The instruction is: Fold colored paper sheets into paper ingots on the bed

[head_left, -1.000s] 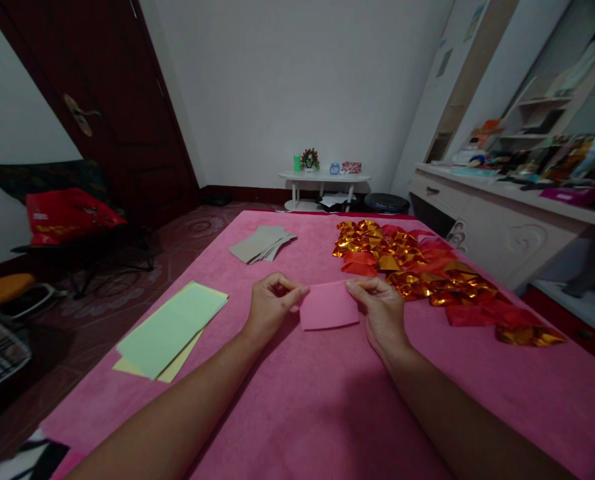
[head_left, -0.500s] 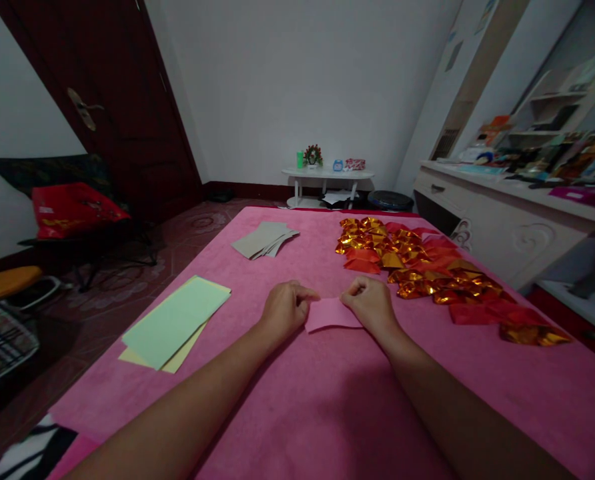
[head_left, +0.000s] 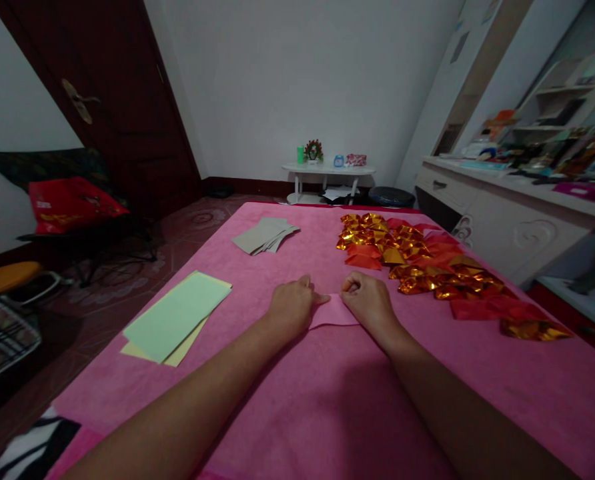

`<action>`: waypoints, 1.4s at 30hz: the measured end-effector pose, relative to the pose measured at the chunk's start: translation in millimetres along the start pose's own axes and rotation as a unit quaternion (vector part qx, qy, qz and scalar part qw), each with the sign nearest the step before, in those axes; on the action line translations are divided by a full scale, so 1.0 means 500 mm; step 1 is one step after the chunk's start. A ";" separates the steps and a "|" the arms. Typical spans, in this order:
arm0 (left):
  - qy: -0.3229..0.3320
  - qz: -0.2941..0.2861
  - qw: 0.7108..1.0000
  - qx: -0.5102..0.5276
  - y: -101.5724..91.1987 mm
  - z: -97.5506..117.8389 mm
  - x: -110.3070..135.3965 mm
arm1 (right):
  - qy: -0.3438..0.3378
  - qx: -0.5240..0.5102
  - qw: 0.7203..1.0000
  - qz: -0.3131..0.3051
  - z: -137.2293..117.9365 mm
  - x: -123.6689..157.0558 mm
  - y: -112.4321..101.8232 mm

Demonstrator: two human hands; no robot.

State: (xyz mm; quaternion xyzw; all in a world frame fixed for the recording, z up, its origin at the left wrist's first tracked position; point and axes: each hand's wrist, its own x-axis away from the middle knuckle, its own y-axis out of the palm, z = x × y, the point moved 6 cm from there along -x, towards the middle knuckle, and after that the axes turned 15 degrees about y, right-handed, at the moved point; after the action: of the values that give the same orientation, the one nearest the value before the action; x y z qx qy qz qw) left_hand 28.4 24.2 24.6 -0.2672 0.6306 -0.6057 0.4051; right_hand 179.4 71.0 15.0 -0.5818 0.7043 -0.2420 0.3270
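A folded piece of pink paper [head_left: 335, 312] lies on the pink cloth in front of me, its near edge bowed slightly. My left hand [head_left: 293, 303] covers its left end, the thumb stretched along the upper edge and the other fingers partly hidden. At the right end, the curled fingers of my right hand [head_left: 370, 297] pinch the paper's upper corner. To the left rest pale green sheets [head_left: 180, 317] over yellow sheets [head_left: 181, 353]. Farther back is a fanned pile of grey paper pieces [head_left: 265, 237].
Rows of shiny gold folded pieces [head_left: 410, 243] and red folded pieces [head_left: 362, 256] spread along the table's right side. A white dresser [head_left: 507, 220] stands beyond them. On the left, a chair carries a red bag [head_left: 72, 205]. A low white table [head_left: 327, 169] is against the wall.
My left thumb has slid right along the paper's upper edge, and the left hand now covers more of the paper. My right hand keeps its grip in nearly the same place.
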 end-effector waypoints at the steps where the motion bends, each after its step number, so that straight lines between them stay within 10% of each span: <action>1: -0.001 0.006 1.000 0.011 0.003 -0.003 0.001 | 0.000 -0.007 1.000 -0.001 0.002 0.000 0.000; 12: -0.071 0.202 0.943 0.255 0.029 -0.073 0.014 | 0.050 -0.290 0.953 -0.068 0.031 -0.010 0.012; 32: -0.071 0.323 0.878 0.346 -0.013 -0.067 0.017 | 0.056 -0.473 0.879 -0.035 0.023 0.007 -0.007; 42: -0.013 0.300 0.899 0.317 -0.030 -0.040 0.017 | -0.021 -0.338 0.939 -0.063 -0.019 0.028 -0.010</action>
State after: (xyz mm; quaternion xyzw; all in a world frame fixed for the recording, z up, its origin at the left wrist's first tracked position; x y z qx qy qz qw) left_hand 4.9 26.2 36.6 0.0699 0.4499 -0.6198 0.6392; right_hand 174.3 56.0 22.4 -0.7062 0.6994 0.0027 0.1103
